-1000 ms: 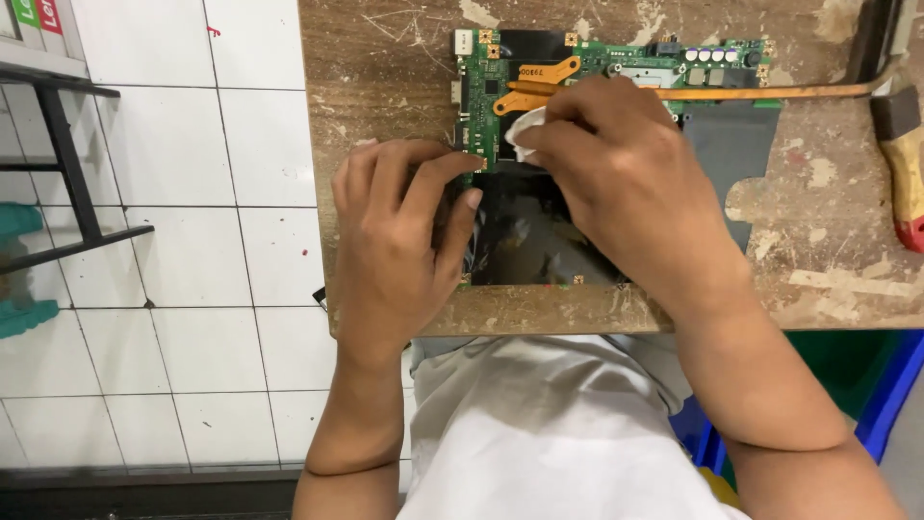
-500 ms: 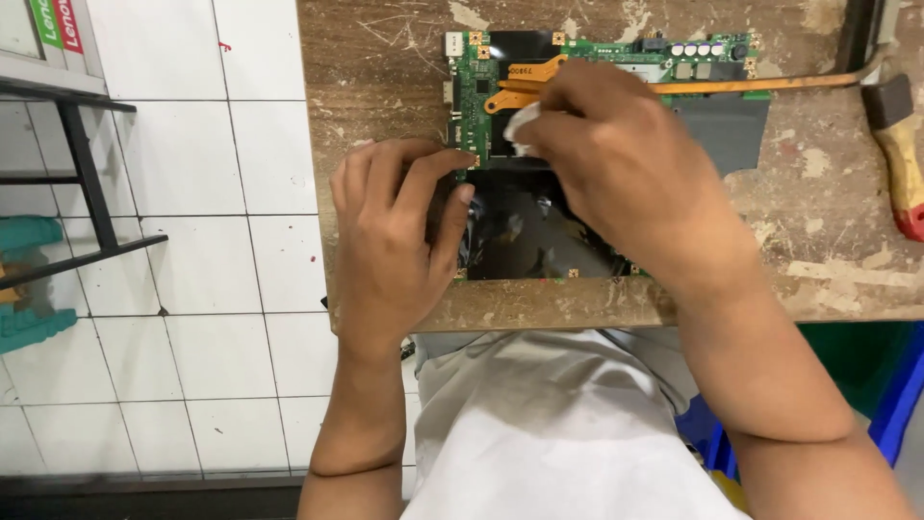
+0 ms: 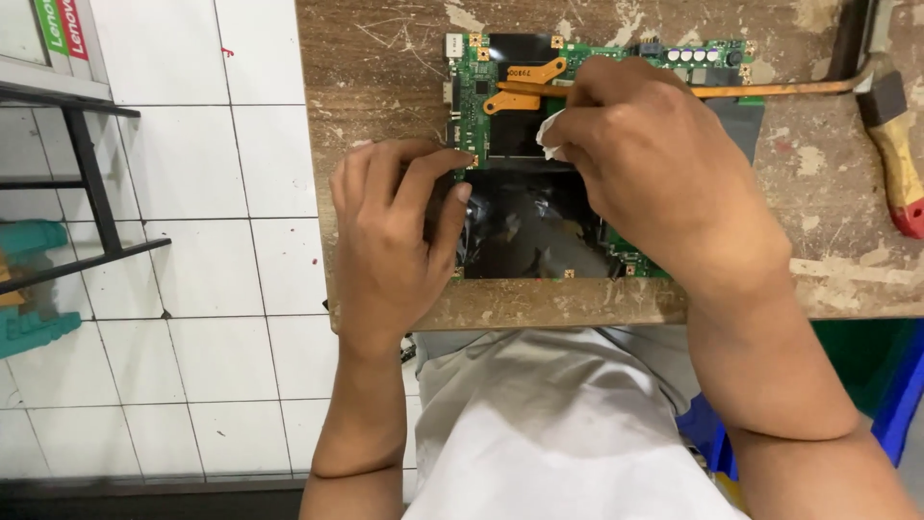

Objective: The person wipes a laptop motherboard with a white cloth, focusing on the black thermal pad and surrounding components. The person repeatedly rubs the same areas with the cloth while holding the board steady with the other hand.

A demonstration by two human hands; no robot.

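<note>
A green circuit board [image 3: 470, 96] with orange copper parts and a glossy black film [image 3: 525, 231] lies on a worn wooden table [image 3: 385, 87]. My left hand [image 3: 390, 231] rests flat on the board's left edge, fingers curled over it, pressing it down. My right hand [image 3: 654, 164] covers the board's right half and pinches a small white wad of tissue [image 3: 551, 135] against the black area near the middle. A long copper heat pipe [image 3: 799, 90] runs off to the right from under my right hand.
A brush with a red and yellow handle [image 3: 900, 164] lies at the table's right edge. White floor tiles [image 3: 221, 289] lie to the left, with a black metal rack [image 3: 91, 183] and teal objects [image 3: 34, 279] beyond. A blue bin [image 3: 895, 395] stands under the table at right.
My right hand with the tissue has shifted slightly over the board. The left hand stays on the board's left edge. The view has tilted a little.
</note>
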